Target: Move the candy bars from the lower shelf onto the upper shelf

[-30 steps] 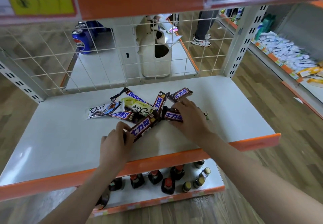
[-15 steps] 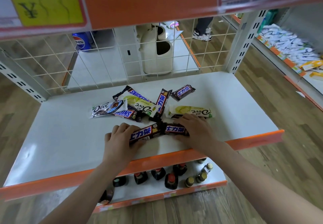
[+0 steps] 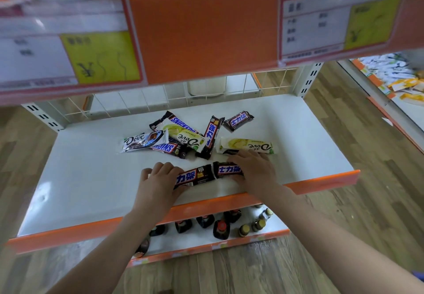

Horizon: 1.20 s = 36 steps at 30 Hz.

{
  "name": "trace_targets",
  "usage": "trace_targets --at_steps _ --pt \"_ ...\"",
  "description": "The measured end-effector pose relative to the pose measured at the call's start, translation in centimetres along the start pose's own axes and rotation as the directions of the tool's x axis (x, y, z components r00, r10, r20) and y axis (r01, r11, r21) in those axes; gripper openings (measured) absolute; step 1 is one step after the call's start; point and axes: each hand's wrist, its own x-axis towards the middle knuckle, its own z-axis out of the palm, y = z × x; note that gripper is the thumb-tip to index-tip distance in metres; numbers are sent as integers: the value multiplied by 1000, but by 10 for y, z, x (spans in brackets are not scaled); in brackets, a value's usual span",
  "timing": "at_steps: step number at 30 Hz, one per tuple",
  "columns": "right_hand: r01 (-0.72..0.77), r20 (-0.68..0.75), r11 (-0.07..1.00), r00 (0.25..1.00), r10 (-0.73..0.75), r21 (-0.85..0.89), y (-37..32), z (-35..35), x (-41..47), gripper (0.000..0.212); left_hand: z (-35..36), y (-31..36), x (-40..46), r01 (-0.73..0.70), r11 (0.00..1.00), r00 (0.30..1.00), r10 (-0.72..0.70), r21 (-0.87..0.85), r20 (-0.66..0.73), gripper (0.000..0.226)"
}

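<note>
A white lower shelf [image 3: 91,179] is standing on wood flooring. Above its orange lip, the left hand [image 3: 158,179] and right hand [image 3: 254,170] are each gripping a dark bar; behind them, wrappers are reading Dove [image 3: 142,141] and Snickers [image 3: 181,121].

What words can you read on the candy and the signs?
"Dove": silver bar, far left.
"SNICKERS", partly covered: bar at the back.
"SNICK...", upside down: bar under the pile.
"Dove", upside down: two pale green bars.
"士力架": bars under the left hand and right hand, plus an upright bar and a small bar.
"¥": yellow price tags; their other print is too blurred.
</note>
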Motion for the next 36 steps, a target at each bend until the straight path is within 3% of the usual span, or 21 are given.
trace_targets --at_steps 8,23,28,36 --pt "-18 -107 1000 994 20 17 -6 -22 -30 41 -32 4 -27 -3 999 997 6 39 -79 35" --pt "-87 -24 993 996 86 -78 -42 -80 -90 42 -94 26 -70 -5 990 988 27 143 -154 46" --pt "-47 -117 995 992 37 -88 -51 -96 -109 37 -112 33 -89 -46 989 977 74 140 -202 50" --pt "-58 -77 996 996 52 -70 -72 -137 -142 37 -148 39 -106 -69 984 972 103 163 -210 52"
